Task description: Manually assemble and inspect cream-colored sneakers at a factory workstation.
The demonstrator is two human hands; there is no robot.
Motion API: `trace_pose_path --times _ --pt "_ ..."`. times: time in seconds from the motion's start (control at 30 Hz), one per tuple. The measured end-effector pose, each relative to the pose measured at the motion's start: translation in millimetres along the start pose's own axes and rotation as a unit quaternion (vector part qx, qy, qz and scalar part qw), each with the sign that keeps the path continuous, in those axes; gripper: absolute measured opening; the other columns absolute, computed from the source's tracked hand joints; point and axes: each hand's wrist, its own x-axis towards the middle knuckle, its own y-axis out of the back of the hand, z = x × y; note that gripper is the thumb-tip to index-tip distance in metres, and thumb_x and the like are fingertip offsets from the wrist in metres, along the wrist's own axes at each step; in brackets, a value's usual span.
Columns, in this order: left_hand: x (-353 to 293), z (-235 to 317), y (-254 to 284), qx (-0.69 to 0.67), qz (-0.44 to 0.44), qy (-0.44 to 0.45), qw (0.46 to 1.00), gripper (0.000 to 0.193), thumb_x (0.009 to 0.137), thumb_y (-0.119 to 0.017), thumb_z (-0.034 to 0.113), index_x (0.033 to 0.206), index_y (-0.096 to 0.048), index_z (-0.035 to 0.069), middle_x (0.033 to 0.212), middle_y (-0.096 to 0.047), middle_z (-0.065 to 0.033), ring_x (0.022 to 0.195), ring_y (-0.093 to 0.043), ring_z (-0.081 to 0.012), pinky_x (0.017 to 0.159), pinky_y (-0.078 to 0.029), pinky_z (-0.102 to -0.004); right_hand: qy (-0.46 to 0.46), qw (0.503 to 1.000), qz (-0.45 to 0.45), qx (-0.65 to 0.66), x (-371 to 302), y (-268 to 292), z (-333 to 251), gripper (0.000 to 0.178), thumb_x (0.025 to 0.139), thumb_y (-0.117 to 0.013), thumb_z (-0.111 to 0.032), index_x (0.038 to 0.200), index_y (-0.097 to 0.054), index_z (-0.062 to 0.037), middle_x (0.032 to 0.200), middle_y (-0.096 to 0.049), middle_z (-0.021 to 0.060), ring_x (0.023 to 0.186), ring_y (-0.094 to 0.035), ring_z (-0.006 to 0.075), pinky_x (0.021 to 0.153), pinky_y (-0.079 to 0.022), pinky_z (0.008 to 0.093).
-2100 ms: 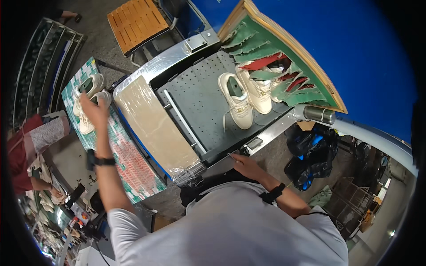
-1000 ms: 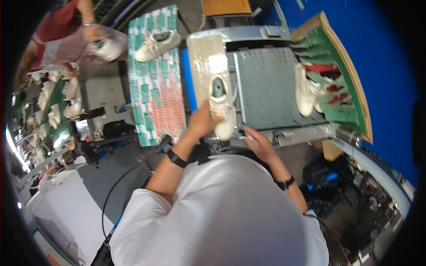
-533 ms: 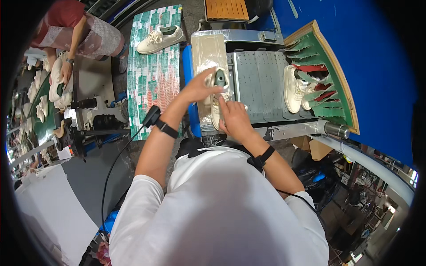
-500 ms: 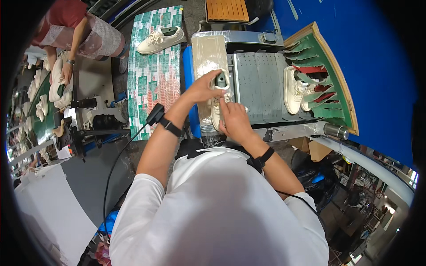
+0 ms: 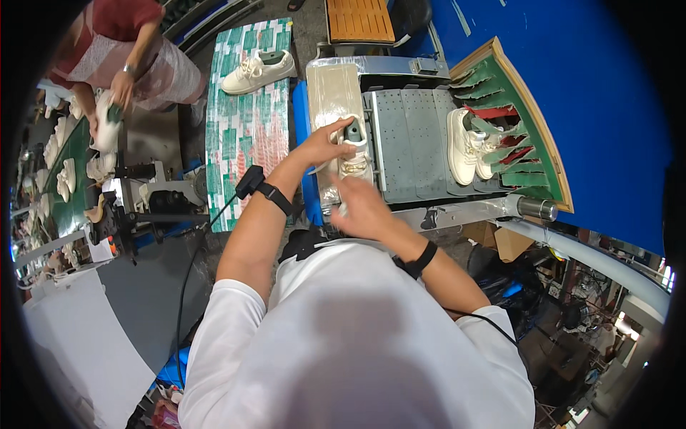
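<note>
A cream lace-up sneaker with a dark green last in its opening lies on the wrapped beige board in front of me, its toe towards me. My left hand grips the sneaker around its collar, thumb and fingers apart across the opening. Just below the laces, over the toe end, is my right hand. Motion smears its fingers, and a small pale bit shows by them that I cannot make out. A thin pale strip, perhaps a lace end, sticks out left of the sneaker.
Another cream sneaker stands on the green-and-white taped board. Right of me, a grey slatted conveyor carries cream sneakers at a green strip curtain. At far left, a person handles a shoe near a rack of shoes.
My right hand has drawn back from the laces towards me and slightly left. My left hand stays on the sneaker. The person at left has shifted the shoe they hold.
</note>
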Motion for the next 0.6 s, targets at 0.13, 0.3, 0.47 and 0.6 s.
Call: trace_pose_path --times 0.13,0.3,0.47,0.6 --pt "4 10 2 0.034 -0.002 0.038 0.999 0.076 0.090 -0.084 0.010 0.159 -0.052 0.016 0.148 -0.063 -0.0124 0.108 -0.072 -0.0160 0.095 -0.058 -0.0305 -0.012 0.974 0.049 -0.222 0 9 33 0.075 0.078 -0.074 -0.019 0.144 -0.053 0.0112 0.111 -0.064 0.0234 0.105 -0.062 0.0401 0.096 -0.048 0.0507" --pt "1 18 0 0.025 0.006 0.045 0.999 0.076 0.087 -0.088 0.015 0.156 -0.057 0.017 0.139 -0.070 -0.0129 0.111 -0.070 -0.0152 0.099 -0.056 -0.0314 -0.042 0.985 0.062 -0.154 3 0 40 0.069 0.082 -0.071 -0.019 0.144 -0.056 0.0089 0.108 -0.067 0.0202 0.101 -0.066 0.0369 0.092 -0.053 0.0476" --pt "2 21 -5 0.054 0.048 0.029 0.997 0.078 0.083 -0.092 0.026 0.153 -0.060 0.019 0.144 -0.067 -0.0218 0.127 -0.068 -0.0288 0.108 -0.051 -0.0344 -0.283 0.807 0.033 0.517 11 16 60 0.055 0.098 -0.057 -0.020 0.147 -0.058 0.0069 0.115 -0.073 0.0081 0.103 -0.067 0.0147 0.094 -0.055 0.0324" --pt "5 13 -4 0.032 0.033 0.059 0.997 0.077 0.083 -0.092 0.027 0.153 -0.060 0.019 0.145 -0.066 -0.0218 0.131 -0.066 -0.0290 0.111 -0.049 -0.0351 -0.183 0.872 -0.187 0.413 3 3 8 0.056 0.093 -0.062 -0.021 0.142 -0.062 0.0063 0.111 -0.074 0.0136 0.103 -0.071 0.0227 0.095 -0.056 0.0352"
